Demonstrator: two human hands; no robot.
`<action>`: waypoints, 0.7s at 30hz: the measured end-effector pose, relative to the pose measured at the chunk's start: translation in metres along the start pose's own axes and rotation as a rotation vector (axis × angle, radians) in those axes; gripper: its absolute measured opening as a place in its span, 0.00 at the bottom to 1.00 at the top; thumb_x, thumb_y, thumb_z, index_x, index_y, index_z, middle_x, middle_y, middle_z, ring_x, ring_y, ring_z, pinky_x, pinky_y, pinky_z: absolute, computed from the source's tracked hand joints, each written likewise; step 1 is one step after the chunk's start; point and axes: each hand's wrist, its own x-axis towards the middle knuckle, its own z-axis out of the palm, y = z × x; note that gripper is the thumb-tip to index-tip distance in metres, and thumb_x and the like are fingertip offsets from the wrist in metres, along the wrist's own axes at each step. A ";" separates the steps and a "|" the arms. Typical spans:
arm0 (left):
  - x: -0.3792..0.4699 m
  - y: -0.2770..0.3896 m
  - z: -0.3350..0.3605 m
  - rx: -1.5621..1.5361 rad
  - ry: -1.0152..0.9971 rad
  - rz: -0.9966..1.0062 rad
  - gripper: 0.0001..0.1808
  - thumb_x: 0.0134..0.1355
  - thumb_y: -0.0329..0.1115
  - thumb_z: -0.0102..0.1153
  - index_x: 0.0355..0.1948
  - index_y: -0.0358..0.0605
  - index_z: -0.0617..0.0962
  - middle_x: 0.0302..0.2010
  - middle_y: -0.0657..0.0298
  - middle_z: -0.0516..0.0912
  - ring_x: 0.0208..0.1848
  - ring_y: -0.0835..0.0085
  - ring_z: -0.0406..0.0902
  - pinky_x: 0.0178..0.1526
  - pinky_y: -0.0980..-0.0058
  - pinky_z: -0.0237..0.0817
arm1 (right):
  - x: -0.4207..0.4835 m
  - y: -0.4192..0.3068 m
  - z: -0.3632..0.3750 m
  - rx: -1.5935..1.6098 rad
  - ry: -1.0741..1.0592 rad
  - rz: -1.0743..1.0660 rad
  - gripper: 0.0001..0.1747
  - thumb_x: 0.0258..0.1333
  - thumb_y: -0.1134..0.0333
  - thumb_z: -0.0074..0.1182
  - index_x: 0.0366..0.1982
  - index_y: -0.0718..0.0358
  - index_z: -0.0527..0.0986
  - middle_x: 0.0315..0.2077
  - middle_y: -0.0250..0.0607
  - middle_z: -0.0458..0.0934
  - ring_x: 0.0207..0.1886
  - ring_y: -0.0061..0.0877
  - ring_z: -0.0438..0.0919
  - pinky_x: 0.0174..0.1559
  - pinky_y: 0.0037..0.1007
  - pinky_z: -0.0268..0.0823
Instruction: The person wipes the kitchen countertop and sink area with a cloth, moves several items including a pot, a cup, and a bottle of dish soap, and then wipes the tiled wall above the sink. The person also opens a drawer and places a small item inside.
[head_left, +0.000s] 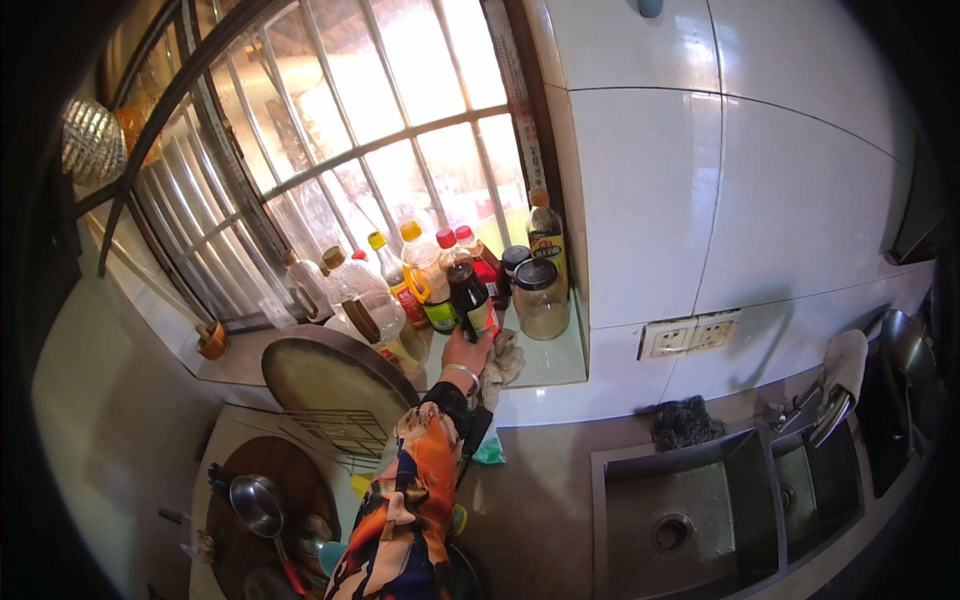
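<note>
My left hand (463, 351), with a bangle at the wrist, reaches to the windowsill and grips the lower part of a dark sauce bottle (468, 292) with a red cap. The fingers hide the bottle's base, so I cannot tell whether it touches the sill. Just behind it stands another red-capped bottle (487, 268). A yellow-capped oil jug (424, 274) with a handle is on its left. On the right is a glass jar (541, 307) with a black lid. A crumpled cloth (502, 364) lies beside my wrist. My right hand is out of view.
A large round board (330, 360) leans by a wire rack (337, 431). Left below, a metal ladle (257, 504) lies over a round wooden board (300, 457). Right are a steel double-bowl sink (690, 495), a dark scouring pad (686, 422) and wall sockets (690, 335).
</note>
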 end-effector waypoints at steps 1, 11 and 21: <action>0.000 0.004 0.002 0.004 0.013 0.013 0.39 0.54 0.55 0.66 0.58 0.36 0.75 0.51 0.41 0.82 0.55 0.45 0.77 0.57 0.57 0.69 | 0.000 0.000 0.000 0.002 -0.005 -0.001 0.23 0.63 0.61 0.49 0.54 0.69 0.73 0.55 0.57 0.73 0.61 0.55 0.71 0.62 0.54 0.65; 0.013 0.046 -0.028 0.316 -0.084 -0.068 0.42 0.48 0.50 0.75 0.56 0.29 0.74 0.49 0.38 0.81 0.53 0.47 0.80 0.55 0.58 0.71 | 0.004 -0.008 -0.006 0.031 -0.049 0.033 0.23 0.63 0.62 0.51 0.56 0.67 0.72 0.57 0.55 0.72 0.61 0.54 0.70 0.62 0.53 0.65; 0.010 0.018 -0.051 1.017 -0.455 0.016 0.21 0.61 0.48 0.56 0.48 0.46 0.85 0.54 0.51 0.80 0.59 0.54 0.76 0.59 0.65 0.68 | 0.006 -0.004 -0.005 0.000 -0.133 0.062 0.23 0.62 0.64 0.51 0.57 0.66 0.70 0.58 0.54 0.71 0.61 0.53 0.70 0.62 0.54 0.63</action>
